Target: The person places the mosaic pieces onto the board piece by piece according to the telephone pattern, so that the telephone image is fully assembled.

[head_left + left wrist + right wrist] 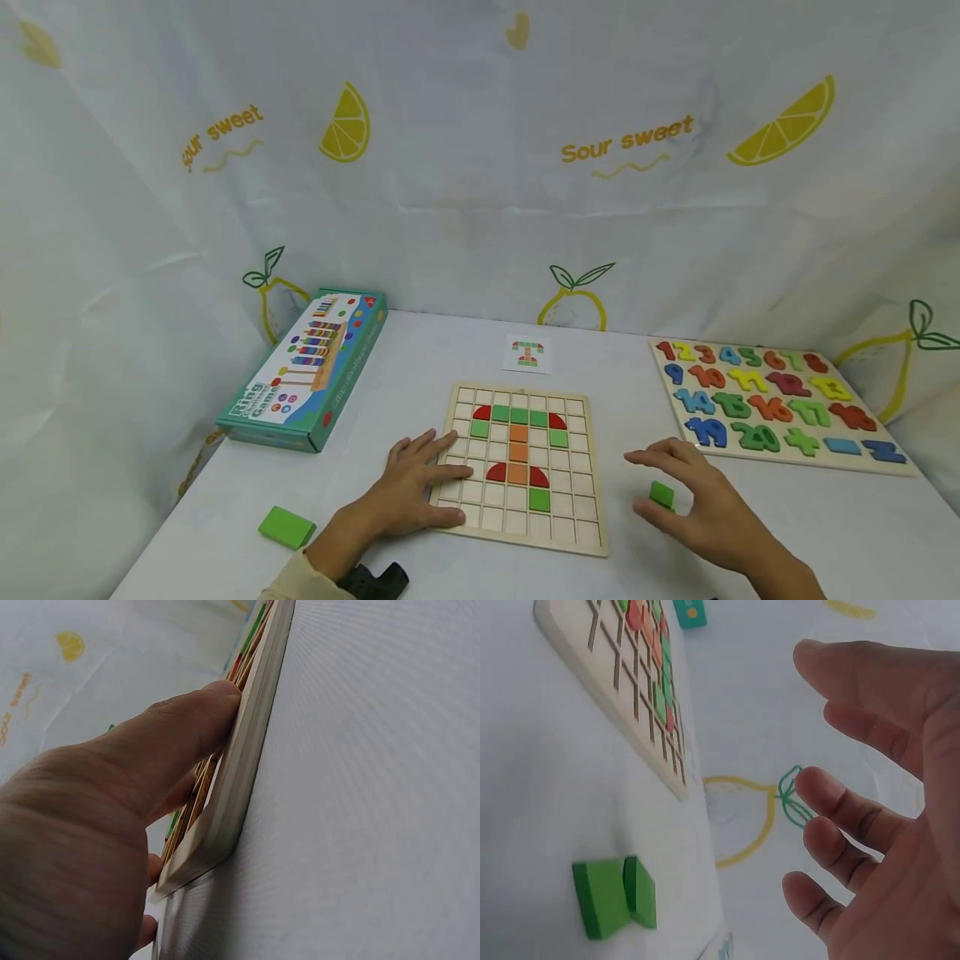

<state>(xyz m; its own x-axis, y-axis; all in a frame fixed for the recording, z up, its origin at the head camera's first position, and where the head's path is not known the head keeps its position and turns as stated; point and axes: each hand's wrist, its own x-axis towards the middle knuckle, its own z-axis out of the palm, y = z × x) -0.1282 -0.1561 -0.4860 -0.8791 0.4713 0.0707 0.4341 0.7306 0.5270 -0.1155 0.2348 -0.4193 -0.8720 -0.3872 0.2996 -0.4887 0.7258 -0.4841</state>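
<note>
A wooden grid board [558, 533] lies on the table, with red quarter-round, green square and orange square tiles set in a T-like figure. My left hand [412, 487] rests on the board's left edge, fingers spread; in the left wrist view its thumb [187, 720] lies along the rim. To the right of the board my right hand [693, 500] hovers with thumb and fingers apart and nothing between them. Below it on the table are two green tiles [604, 898], one leaning against the other in the right wrist view. In the head view, a green tile [662, 494] shows between thumb and fingers.
A small pattern card [527, 354] lies behind the board. At the left stand a green game box [303, 371] and a green block [287, 527] nearer the front. A number puzzle board [780, 408] lies at the right. Behind everything hangs a white printed cloth [450, 208].
</note>
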